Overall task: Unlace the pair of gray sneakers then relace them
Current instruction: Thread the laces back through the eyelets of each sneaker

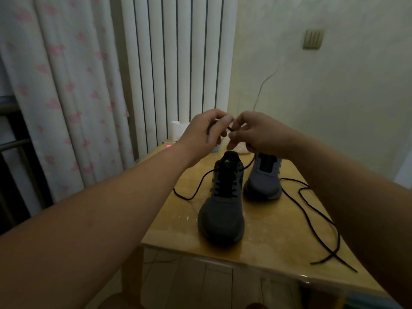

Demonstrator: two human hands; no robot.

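On glossy wooden table (267, 241): laced gray fabric sneaker (220, 210) ctr; unlaced gray fabric sneaker (263, 179) just beside, 1 o'clock; loose black cord lace (321, 219) at 4 o'clock; white plastic tub (178, 130) behind, 11 o'clock.

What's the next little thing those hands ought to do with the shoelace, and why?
Probably draw the held lace snug and start a knot. The left hand and right hand pinch it above the near sneaker, which looks laced to the top. The far sneaker shows no lace yet; a loose lace lies beside it.
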